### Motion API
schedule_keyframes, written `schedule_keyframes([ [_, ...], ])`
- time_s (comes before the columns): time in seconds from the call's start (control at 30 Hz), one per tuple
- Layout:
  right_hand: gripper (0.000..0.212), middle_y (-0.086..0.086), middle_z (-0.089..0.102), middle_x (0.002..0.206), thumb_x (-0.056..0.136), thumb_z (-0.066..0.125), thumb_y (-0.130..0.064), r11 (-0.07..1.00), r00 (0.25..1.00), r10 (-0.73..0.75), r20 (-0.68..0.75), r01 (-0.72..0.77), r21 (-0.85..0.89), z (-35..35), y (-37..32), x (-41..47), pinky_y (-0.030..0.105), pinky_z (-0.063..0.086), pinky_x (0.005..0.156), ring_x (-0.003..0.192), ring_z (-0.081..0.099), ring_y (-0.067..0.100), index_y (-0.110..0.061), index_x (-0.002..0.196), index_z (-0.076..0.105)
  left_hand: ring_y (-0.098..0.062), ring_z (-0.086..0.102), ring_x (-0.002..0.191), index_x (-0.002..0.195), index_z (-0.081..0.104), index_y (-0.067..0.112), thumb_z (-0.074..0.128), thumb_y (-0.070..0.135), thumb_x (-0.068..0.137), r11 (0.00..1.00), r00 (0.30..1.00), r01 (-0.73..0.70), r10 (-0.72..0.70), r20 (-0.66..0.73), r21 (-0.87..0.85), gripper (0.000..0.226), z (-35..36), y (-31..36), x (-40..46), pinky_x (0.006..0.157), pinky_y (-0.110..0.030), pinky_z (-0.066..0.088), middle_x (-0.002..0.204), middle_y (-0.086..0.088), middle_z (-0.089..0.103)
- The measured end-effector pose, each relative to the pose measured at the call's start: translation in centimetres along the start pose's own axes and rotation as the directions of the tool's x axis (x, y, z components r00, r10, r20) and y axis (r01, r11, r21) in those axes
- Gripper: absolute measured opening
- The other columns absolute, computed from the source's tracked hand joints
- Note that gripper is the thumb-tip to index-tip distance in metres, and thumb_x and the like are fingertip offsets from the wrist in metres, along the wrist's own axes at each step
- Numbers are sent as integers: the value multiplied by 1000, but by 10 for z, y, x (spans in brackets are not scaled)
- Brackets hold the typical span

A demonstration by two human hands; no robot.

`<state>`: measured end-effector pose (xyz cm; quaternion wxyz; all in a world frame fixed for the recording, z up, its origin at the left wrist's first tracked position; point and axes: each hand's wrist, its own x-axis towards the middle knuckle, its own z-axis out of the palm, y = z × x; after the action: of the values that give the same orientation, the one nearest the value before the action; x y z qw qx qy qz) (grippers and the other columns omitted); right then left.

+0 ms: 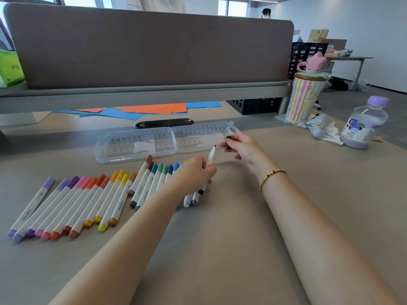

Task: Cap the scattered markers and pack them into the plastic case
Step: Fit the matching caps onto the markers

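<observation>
My left hand (196,172) grips an uncapped white marker (210,158), its dark tip pointing up toward my right hand (244,148). The right hand pinches a dark cap (228,143) just beyond that tip, a small gap between them. A clear plastic case (136,144) lies open and empty on the desk behind both hands. Several capped markers (88,199) lie side by side in a row at the left, from purple through pink, orange, yellow, brown, teal and blue. The row's right end is partly hidden under my left hand.
A striped cup with a pink star lid (305,95) and a purple-capped bottle (363,124) stand at the right, with crumpled tissue (326,130) between them. Orange and blue paper sheets (152,108) and a black oval object (164,123) lie behind the case. A grey partition (149,53) closes the back.
</observation>
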<state>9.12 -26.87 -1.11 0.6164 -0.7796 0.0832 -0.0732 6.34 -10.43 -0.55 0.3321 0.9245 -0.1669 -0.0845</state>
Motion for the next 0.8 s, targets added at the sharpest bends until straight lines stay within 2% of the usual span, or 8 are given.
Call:
schedule_keyframes([
  [0.1,10,-11,72,91,98,46,-19,994,1000,20,22,-23,105,1,2,0,28,33,67,88,61,7,-22,103,55,-5,48,51,96,45,13,41,28,96,992,1000,2,-3,-5,-125,15,4,0,-2,53,-21,39,68,7,65],
  [0.2,17,-7,73,93,99,43,-20,978,998,35,50,-44,205,3,3,0,31,30,68,88,60,8,-23,110,55,-6,51,52,106,50,14,42,30,97,992,999,-23,19,-38,-127,19,6,-2,-2,54,-20,42,67,9,64],
  [0.33,23,-5,73,93,100,38,-16,957,995,57,86,-79,280,4,5,2,29,28,64,89,61,10,-24,96,59,-6,50,52,109,54,12,44,32,97,997,999,-21,18,-35,-79,26,7,-2,-1,52,-19,40,63,10,57],
  [0.47,23,-2,73,97,100,38,-16,962,993,56,99,-81,263,6,5,0,30,27,65,90,61,12,-23,93,58,-6,51,54,109,53,14,43,34,97,998,999,-23,20,-42,-54,26,6,-3,0,55,-20,41,68,8,59],
  [0.6,22,0,72,103,100,38,-16,970,992,44,117,-71,234,8,3,-3,33,28,71,89,60,10,-23,95,58,-12,56,66,110,51,17,43,37,96,999,999,-24,23,-32,-24,26,5,-4,0,68,-28,49,86,0,64],
  [0.67,22,0,72,101,100,38,-17,971,989,34,141,-66,230,9,2,-4,33,29,72,88,60,9,-23,96,59,-13,56,68,109,52,18,43,37,96,1000,999,-17,17,-27,-26,25,5,-5,1,71,-30,50,85,1,64],
  [0.8,24,-3,72,96,99,39,-16,980,977,20,211,-60,189,12,1,-7,30,27,65,84,63,6,-24,94,61,-6,49,54,94,58,14,44,36,96,998,998,-28,25,-49,-58,26,7,-9,5,54,-23,40,63,8,55],
])
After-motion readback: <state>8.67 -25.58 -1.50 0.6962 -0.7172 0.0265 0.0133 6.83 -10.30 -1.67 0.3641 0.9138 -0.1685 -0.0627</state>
